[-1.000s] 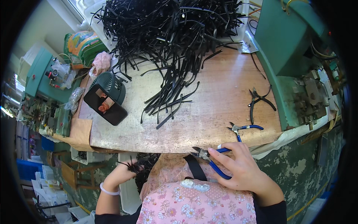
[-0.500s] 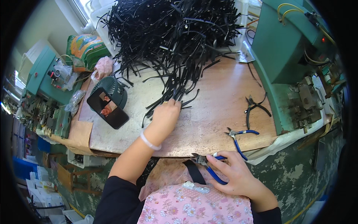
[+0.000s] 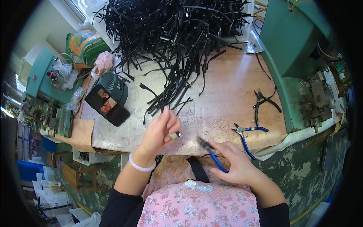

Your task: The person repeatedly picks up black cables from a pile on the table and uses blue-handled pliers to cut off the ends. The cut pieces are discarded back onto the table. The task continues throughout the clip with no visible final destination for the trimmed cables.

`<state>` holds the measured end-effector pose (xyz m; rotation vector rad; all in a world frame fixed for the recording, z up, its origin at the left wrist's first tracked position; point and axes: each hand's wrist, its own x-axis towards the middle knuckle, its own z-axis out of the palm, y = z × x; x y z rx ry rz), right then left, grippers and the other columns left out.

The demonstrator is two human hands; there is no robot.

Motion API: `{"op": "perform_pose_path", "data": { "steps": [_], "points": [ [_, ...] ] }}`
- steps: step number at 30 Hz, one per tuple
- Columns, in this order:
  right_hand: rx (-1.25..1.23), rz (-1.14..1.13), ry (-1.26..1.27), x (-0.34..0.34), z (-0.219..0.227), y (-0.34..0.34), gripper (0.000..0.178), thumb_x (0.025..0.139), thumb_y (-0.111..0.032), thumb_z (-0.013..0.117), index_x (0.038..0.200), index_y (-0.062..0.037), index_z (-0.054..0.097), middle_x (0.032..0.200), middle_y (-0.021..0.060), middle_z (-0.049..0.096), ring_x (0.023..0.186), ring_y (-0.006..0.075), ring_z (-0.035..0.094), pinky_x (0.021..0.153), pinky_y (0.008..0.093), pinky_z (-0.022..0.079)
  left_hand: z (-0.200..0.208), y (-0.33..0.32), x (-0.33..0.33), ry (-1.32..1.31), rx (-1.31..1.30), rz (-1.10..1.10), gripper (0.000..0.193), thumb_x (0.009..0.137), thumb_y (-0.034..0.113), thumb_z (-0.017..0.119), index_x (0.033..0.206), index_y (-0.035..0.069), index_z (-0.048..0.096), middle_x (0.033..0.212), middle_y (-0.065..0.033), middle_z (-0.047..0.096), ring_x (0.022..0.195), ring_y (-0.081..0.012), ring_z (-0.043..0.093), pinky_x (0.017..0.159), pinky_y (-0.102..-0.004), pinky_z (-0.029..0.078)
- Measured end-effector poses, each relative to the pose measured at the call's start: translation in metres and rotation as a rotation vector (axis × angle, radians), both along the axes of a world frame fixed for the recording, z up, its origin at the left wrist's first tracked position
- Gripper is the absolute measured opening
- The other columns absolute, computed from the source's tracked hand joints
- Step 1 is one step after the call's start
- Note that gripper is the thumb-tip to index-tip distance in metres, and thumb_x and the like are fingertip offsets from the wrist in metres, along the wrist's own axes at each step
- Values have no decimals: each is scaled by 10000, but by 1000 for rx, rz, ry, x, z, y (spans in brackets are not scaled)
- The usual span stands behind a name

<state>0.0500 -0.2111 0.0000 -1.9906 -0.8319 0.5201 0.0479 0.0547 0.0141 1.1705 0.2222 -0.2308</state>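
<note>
My left hand (image 3: 160,130), a white band at its wrist, is closed round a slim black glasses temple (image 3: 150,90). The temple's rounded end sticks up past the fingertips, while a silvery tip shows below them. My right hand (image 3: 234,162) grips blue-handled cutting pliers (image 3: 217,160) over the table's front edge. The pliers' dark jaws point up and left toward my left hand, apart from it. Just beyond my left hand lies a loose trail of similar black temples (image 3: 177,89), running down from a big heap (image 3: 174,26) at the back.
Blue-handled pliers (image 3: 247,138) and black-handled pliers (image 3: 262,102) lie at the right of the wooden table (image 3: 219,117). A phone (image 3: 107,105) leans on a dark green fan (image 3: 113,85) at the left. Green machines (image 3: 287,45) flank both sides.
My left hand has drawn back from the trail toward me and turned over, with a temple now in its fingers. My right hand has raised the pliers slightly, and their jaws have turned upward.
</note>
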Motion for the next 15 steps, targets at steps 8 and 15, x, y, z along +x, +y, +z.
{"op": "perform_pose_path", "data": {
  "steps": [8, 15],
  "points": [
    [-70, 34, -612, -8, 25, 6, 656, 692, -205, 741, 1327, -227, 576, 1136, 121, 513, 982, 304, 496, 867, 414, 388, 11, -16, -17, -152, 22, -158, 486, 1048, 431, 295, 667, 133, 340, 618, 3, 390, 462, -63, 251, 387, -206, 228],
    [-46, 12, -666, -11, 34, 6, 636, 668, -196, 741, 1289, -208, 607, 1126, 109, 513, 1000, 294, 490, 858, 417, 366, 16, -14, -18, -175, 77, -142, 501, 1045, 443, 303, 664, 122, 362, 684, -21, 445, 472, -56, 283, 389, -201, 251]
  ]
}}
